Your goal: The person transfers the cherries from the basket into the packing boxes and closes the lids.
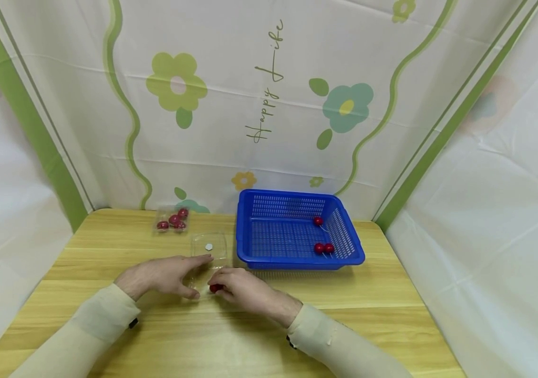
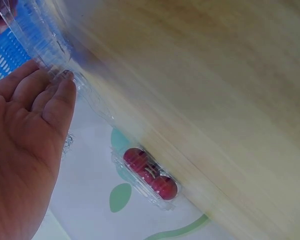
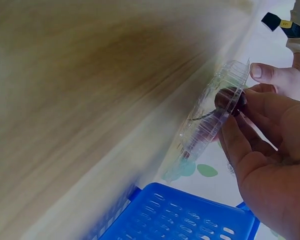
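My right hand (image 1: 250,291) pinches a dark red cherry (image 3: 226,100) between thumb and fingertips, its thin stem reaching down into a clear plastic box (image 3: 235,72). The box lies on the table with its hinged lid (image 1: 219,242) folded back, away from me; a small white sticker shows on the lid. At the box's left side is my left hand (image 1: 167,275), with thumb spread and fingers extended, fingertips against the clear plastic in the left wrist view. The fingers partly hide the box in the head view.
A blue perforated basket (image 1: 297,265) stands right of the box, with red cherries (image 1: 318,248) at its right side. Another clear box (image 1: 158,231) with several red cherries (image 1: 174,219) sits at the table's back left. A printed curtain (image 1: 231,115) borders the wooden table (image 1: 179,346).
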A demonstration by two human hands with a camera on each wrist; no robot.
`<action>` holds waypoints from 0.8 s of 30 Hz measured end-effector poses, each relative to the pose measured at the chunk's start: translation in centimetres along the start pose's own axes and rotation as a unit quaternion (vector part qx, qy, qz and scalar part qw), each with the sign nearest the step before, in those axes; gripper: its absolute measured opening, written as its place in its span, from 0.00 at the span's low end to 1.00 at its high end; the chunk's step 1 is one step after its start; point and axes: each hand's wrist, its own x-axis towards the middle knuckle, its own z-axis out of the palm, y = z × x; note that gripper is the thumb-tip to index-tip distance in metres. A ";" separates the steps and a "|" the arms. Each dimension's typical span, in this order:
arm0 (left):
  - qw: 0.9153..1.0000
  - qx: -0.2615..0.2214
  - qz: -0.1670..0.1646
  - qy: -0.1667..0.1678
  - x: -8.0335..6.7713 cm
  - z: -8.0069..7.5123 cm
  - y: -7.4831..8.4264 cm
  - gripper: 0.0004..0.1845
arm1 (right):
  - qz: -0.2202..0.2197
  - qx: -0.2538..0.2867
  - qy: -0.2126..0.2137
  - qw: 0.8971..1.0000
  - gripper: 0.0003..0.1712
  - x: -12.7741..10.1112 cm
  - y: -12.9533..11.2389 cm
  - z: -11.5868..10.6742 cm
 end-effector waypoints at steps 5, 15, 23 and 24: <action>1.000 -0.002 0.001 0.001 0.0 0.0 0.0 0.56 | -0.010 -0.002 -0.004 1.000 0.16 0.0 -0.2 -0.4; 1.000 -0.019 -0.009 -0.004 0.1 0.1 -0.1 0.56 | -0.015 0.006 0.019 1.000 0.21 -0.9 -1.3 -3.6; 1.000 -0.020 -0.018 -0.007 0.1 0.1 0.0 0.56 | 0.005 0.048 0.049 0.998 0.21 -1.7 -1.2 -6.6; 1.000 -0.020 -0.017 -0.007 0.1 0.1 0.0 0.56 | 0.007 0.048 0.055 0.997 0.21 -1.7 -1.0 -6.9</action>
